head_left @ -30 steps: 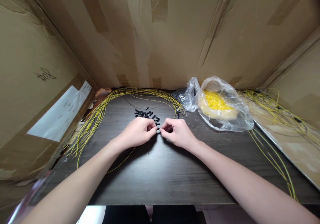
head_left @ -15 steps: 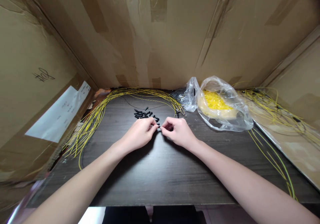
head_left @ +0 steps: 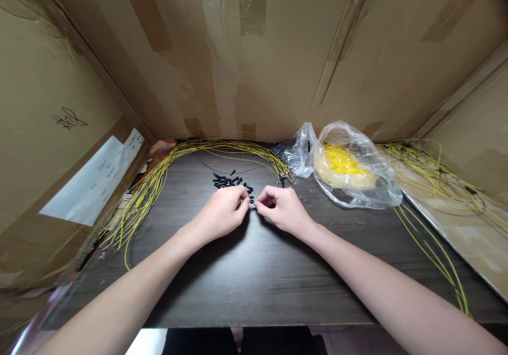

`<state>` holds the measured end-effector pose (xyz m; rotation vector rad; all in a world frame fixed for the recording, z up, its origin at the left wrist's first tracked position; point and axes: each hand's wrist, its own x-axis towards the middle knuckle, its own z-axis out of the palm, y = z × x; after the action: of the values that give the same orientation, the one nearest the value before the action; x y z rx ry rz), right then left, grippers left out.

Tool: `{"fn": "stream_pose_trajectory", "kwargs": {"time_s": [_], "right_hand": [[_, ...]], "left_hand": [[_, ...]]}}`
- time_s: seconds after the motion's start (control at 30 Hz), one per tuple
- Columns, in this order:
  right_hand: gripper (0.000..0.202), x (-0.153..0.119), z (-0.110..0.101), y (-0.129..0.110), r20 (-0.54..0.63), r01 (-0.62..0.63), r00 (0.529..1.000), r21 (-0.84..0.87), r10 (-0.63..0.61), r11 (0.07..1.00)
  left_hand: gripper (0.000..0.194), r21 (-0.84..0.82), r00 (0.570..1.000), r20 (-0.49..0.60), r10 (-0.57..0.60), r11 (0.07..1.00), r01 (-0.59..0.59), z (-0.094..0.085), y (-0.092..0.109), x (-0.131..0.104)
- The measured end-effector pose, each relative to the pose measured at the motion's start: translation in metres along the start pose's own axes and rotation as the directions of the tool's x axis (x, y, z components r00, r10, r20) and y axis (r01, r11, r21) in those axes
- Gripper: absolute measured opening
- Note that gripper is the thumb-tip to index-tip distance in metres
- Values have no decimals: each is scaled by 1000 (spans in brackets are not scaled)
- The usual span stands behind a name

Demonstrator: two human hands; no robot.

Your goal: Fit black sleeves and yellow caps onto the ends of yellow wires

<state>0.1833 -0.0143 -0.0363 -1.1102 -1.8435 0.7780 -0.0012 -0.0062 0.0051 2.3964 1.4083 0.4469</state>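
My left hand (head_left: 227, 207) and my right hand (head_left: 281, 207) meet nearly fingertip to fingertip above the dark wooden table (head_left: 238, 286). Both are closed in a pinch. Between the fingertips shows a tiny dark piece, too small to name. Just behind my left hand lies a loose pile of small black plastic connector-like pieces (head_left: 224, 181), partly covered by the fingers. A few more black pieces (head_left: 282, 179) lie behind my right hand, by the ends of a bundle of thin yellow wires (head_left: 198, 144).
A clear plastic bag (head_left: 345, 199) of small yellow parts (head_left: 342, 159) stands at the back right, beside a smaller clear bag (head_left: 304, 151). More yellow wires (head_left: 436, 175) lie on cardboard at the right. Tall cardboard walls (head_left: 286, 69) enclose the table's back and sides.
The left fingertips have shifted very slightly, and the tiny piece between the hands shows a little more. My right hand and the pile look the same.
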Motion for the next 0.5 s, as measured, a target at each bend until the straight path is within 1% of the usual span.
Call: {"fn": "stream_pose_trajectory", "kwargs": {"time_s": [0.27,0.5], "right_hand": [[8,0,1,3,-4,-10,1000,19,10,1000],[7,1,4,7,6,-67,998,73,67,995]], "left_hand": [[18,16,999,-8,45,999,-45,3,-3,-2],[19,6,998,-11,68,998,-68,7,-5,-1]]}}
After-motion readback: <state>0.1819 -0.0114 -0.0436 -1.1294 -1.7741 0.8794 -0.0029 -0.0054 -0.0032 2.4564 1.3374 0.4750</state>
